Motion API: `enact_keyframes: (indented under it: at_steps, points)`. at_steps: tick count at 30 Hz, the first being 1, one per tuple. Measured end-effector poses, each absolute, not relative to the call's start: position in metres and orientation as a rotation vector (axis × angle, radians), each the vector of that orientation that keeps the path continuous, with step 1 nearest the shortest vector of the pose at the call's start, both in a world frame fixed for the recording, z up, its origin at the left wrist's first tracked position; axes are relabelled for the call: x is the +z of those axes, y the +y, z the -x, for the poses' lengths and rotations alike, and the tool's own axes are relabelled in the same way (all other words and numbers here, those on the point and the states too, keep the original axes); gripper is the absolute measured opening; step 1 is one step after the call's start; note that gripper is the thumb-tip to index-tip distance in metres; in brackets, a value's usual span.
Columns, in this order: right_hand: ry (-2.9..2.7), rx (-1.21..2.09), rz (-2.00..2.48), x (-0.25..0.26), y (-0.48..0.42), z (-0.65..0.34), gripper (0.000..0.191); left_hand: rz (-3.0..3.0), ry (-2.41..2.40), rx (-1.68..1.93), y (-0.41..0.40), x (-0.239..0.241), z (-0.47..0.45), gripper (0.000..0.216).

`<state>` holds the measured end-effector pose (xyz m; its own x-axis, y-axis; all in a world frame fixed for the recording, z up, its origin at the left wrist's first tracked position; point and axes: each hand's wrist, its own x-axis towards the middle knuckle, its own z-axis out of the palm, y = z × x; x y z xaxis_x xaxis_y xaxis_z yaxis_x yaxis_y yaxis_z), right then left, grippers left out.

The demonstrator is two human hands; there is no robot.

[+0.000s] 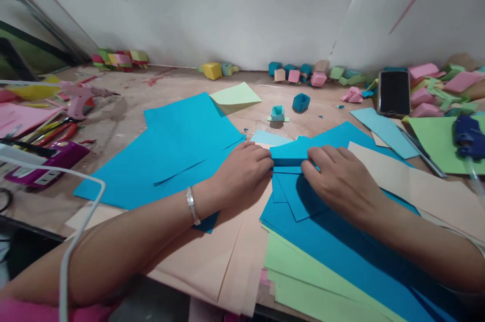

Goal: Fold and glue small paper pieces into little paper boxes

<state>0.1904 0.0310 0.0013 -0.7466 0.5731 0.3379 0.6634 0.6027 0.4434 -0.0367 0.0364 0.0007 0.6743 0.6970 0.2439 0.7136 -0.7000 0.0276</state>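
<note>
A small folded blue paper piece (288,155) lies on stacked coloured sheets in the middle of the table. My left hand (242,173), with a silver bracelet on the wrist, pinches its left end with curled fingers. My right hand (341,180) presses down on its right end, fingers bent over the fold. Under the hands lie blue sheets (182,145), peach sheets (223,256) and green sheets (310,281).
A phone (394,92) rests at the right. A blue glue gun (469,138) lies far right, a pink glue gun (81,96) at the left. Two small blue paper boxes (300,102) stand behind the hands. Several paper cubes (317,75) line the wall. A purple stapler (56,158) and white cable (76,241) sit left.
</note>
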Motion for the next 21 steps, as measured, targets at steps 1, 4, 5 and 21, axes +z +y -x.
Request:
enact_keyframes:
  at_steps: [1, 4, 5, 21]
  points:
    - [-2.677, -0.820, 1.014, -0.001, 0.033, -0.190, 0.016, 2.802, -1.169, -0.360, 0.036, 0.001, 0.036, 0.028]
    - [-2.732, -0.774, 0.949, -0.007, 0.038, -0.188, 0.016, 2.790, -1.118, -0.330, 0.037, 0.003, 0.035, 0.030]
    - [-2.739, -0.776, 0.925, -0.008, 0.039, -0.188, 0.018, 2.789, -1.103, -0.324, 0.038, 0.003, 0.036, 0.031]
    - [-2.470, -0.507, 0.829, -0.024, 0.055, -0.192, 0.027, 2.723, -1.250, -0.706, 0.043, -0.012, 0.044, 0.019]
